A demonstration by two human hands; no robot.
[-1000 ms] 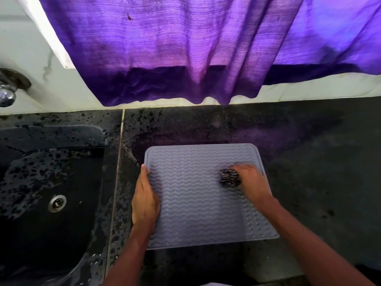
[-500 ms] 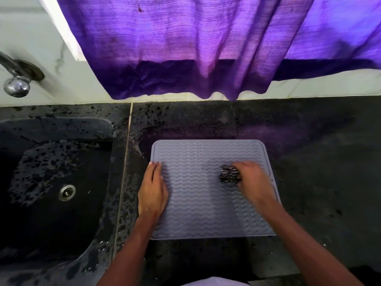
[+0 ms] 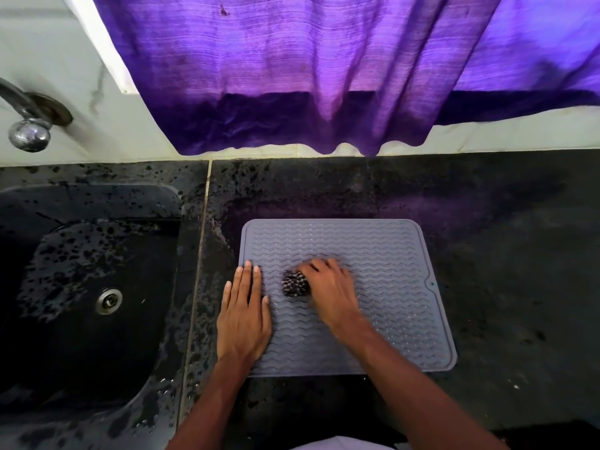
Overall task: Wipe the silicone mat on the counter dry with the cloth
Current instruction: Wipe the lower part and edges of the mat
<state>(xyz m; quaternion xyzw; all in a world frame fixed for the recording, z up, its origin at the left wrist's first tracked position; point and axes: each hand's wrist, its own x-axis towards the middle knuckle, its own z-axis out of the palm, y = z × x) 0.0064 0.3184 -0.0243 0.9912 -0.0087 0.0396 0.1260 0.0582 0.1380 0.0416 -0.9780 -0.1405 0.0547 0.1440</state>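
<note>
A grey silicone mat with wavy ridges lies flat on the black counter. My right hand grips a small bunched dark patterned cloth and holds it against the mat left of its middle. Part of the cloth is hidden under the fingers. My left hand lies flat with straight fingers on the mat's left edge, pressing it down.
A black sink with a metal drain sits left of the mat, beaded with water. A metal tap juts from the wall at the far left. A purple curtain hangs over the counter's back edge.
My right hand has slid the cloth leftward across the mat, from its right part toward the left hand. My left hand has stayed on the mat's left edge.
</note>
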